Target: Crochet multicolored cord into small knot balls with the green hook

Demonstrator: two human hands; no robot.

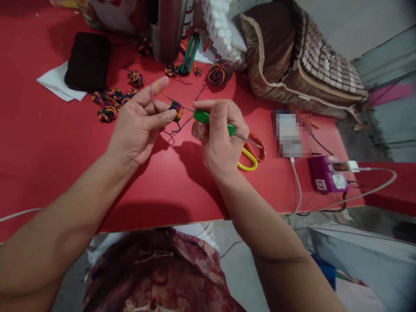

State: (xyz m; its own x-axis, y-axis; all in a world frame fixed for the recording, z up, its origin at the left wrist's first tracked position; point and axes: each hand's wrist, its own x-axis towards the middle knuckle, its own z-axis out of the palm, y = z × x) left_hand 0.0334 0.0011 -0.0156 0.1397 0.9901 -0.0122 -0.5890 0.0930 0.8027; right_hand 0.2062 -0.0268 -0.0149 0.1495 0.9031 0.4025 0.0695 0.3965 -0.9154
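Between the thumb and fingers of my left hand is a small multicoloured crochet piece. Yarn loops around the raised index finger of that hand. My right hand is closed around the green handle of a crochet hook, whose thin metal shaft reaches left to the top of the piece. A second metal tip sticks out behind the grip. Loose dark yarn ends hang below the piece, and a strand runs up toward a dark multicoloured yarn ball. Scissors with yellow and orange handles lie partly behind my right hand.
On the red table are several crocheted pieces, a black case on white paper, a green box cutter and a metal flask. To the right are a brown cushion, a purple box and white cables.
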